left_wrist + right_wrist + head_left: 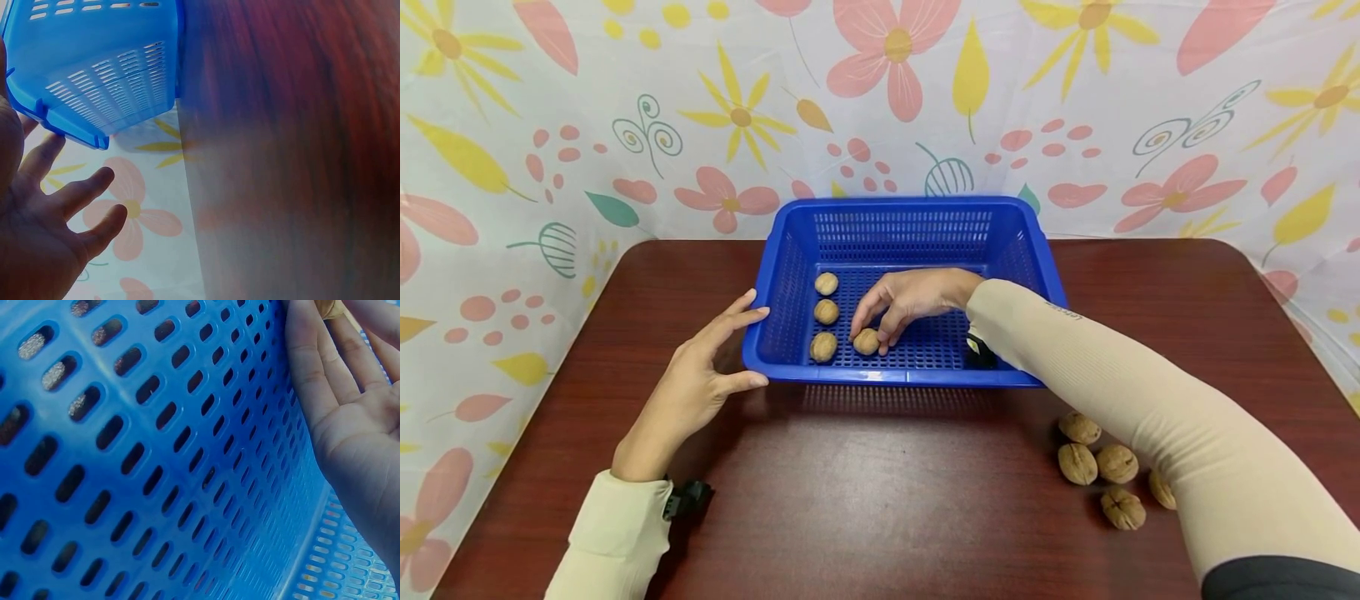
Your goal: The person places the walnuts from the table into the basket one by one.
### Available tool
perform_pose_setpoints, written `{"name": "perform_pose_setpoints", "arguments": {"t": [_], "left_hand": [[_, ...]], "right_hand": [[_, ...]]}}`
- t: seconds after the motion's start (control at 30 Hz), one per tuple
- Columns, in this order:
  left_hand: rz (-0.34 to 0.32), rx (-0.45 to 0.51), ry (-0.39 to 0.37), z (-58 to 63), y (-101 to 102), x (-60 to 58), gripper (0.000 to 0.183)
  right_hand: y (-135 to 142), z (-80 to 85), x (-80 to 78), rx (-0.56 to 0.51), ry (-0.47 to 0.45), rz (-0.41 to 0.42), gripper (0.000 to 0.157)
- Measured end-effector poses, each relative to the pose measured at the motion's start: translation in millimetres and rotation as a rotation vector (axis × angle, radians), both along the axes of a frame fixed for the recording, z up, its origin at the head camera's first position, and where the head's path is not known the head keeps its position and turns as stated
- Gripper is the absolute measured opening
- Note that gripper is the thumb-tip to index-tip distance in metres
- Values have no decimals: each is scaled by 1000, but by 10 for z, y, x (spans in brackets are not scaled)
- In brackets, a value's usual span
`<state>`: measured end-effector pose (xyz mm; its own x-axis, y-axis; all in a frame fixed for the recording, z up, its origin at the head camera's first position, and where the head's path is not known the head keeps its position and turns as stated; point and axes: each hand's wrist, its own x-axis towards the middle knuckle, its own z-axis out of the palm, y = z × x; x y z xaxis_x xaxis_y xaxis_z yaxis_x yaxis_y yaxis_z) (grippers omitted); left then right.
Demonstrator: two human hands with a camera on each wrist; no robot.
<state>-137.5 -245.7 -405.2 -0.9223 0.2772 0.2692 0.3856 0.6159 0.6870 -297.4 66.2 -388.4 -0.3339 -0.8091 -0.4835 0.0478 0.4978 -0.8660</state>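
Observation:
A blue plastic basket (880, 377) with slotted walls stands on the table. My right hand (917, 300) reaches down inside it and pinches a walnut (867, 342) between thumb and fingers, close to the basket floor. In the right wrist view only a sliver of that walnut (329, 307) shows beyond the fingers. Left of it, three walnuts (826, 312) lie in a column along the basket's left side. My left hand (688, 379) rests with spread fingers at the basket's left rim, fingertips and thumb touching it. The left wrist view shows the outstretched fingers (94, 187) under the rim.
Several walnuts (1077, 464) lie loose on the dark red-brown table (880, 492) at the right, partly beneath the right forearm. A white cloth with printed flowers (895, 92) hangs behind the table, close to the basket's back.

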Motion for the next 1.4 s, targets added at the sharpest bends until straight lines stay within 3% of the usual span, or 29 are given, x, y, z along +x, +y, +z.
{"name": "perform_pose_setpoints", "arguments": {"t": [0.3, 0.47, 0.6, 0.77, 0.93, 1.07, 1.13, 1.23, 1.4], "left_hand": [[-10, 14, 2, 7, 7, -2, 73], [-17, 19, -6, -2, 17, 2, 73], [-12, 12, -2, -10, 22, 9, 73], [-11, 18, -2, 3, 16, 16, 73], [-6, 8, -3, 11, 4, 11, 73], [-7, 0, -3, 16, 6, 9, 74], [-3, -12, 4, 20, 4, 13, 74], [3, -25, 11, 26, 1, 23, 74], [6, -33, 14, 29, -5, 35, 73]], "right_hand": [[15, 32, 6, 6, 7, 6, 38], [56, 131, 5, 34, 96, 17, 46], [149, 374, 46, 56, 253, 1, 49], [416, 842, 190, 56, 478, -50, 43], [928, 1189, 564, 35, 657, -127, 37], [1479, 1235, 1018, 73, 791, -211, 37], [1749, 1187, 1250, 115, 842, -275, 38], [2158, 1008, 1546, 116, 844, -334, 41], [2789, 567, 1869, 41, 625, -339, 46]]}}
